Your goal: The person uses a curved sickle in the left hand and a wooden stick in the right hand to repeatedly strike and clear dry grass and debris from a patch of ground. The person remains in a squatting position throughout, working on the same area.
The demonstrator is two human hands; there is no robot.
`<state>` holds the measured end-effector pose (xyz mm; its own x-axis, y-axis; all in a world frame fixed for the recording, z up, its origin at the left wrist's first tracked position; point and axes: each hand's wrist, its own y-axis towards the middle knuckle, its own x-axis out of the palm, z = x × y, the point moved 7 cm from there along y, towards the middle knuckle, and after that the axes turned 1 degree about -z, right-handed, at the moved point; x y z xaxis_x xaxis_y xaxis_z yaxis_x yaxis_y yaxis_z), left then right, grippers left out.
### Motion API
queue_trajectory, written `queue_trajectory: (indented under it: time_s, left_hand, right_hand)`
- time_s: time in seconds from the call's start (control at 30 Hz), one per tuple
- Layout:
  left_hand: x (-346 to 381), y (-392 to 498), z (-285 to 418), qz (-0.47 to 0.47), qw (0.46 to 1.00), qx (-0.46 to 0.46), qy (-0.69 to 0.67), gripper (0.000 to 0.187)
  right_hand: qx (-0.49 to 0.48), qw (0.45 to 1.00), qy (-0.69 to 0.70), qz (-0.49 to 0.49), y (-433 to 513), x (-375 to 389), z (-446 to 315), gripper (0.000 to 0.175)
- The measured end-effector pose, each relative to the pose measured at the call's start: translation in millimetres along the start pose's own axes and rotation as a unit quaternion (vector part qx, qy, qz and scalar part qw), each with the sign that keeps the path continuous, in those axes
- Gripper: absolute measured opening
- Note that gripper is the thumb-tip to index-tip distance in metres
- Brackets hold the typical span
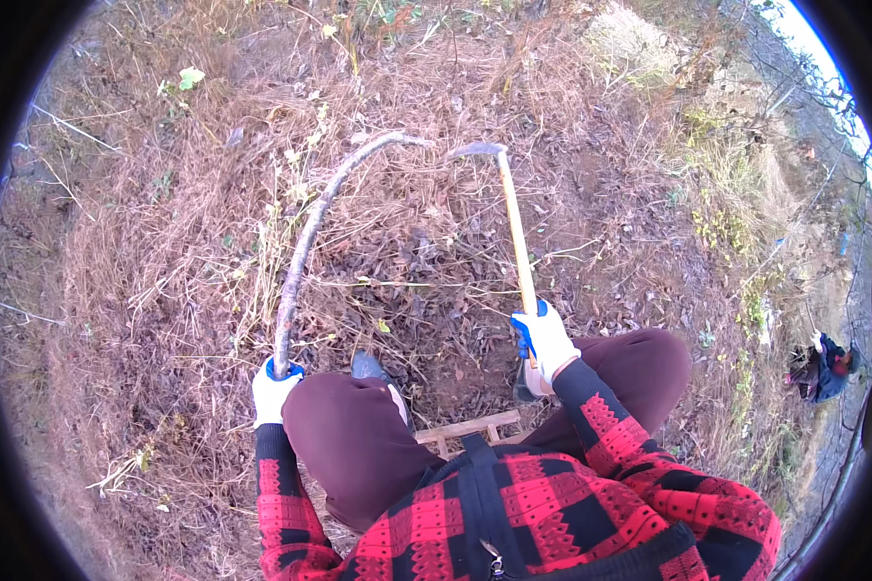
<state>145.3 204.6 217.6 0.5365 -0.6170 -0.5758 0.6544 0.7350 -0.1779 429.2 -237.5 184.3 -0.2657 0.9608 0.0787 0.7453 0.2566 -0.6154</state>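
My left hand [272,396], in a white glove with a blue palm, grips the lower end of a curved bare branch [309,231]. The branch rises away from me and bends right at its far end. My right hand [547,340], gloved alike, is closed around the wooden handle of a sickle [516,225]. The sickle's metal blade [477,149] points left, close to the branch's tip; whether they touch I cannot tell. Beneath both lies dry grass with brown leaves [421,254].
I sit on a low wooden stool [469,427], knees apart. Pale dry stalks [261,290] stand left of the branch. A thin stem [414,284] crosses the ground between my hands. Far right, another person [827,369] is near a bank with bare twigs.
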Motion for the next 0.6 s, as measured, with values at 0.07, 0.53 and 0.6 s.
queue_trajectory:
  time_s: [0.07,0.53,0.6]
  left_hand:
    - [8,18,15,0.011,0.999,-0.017,0.031,0.024]
    - [75,181,124,-0.002,0.936,0.067,0.345,0.029]
    - [62,198,128,0.025,0.944,0.069,0.322,0.024]
  right_hand:
    - [-0.094,0.993,-0.029,0.072,26,3,-19,0.025]
    - [-0.138,0.989,-0.037,0.045,298,60,-117,0.022]
    - [-0.119,0.991,-0.061,0.008,323,65,-125,0.024]
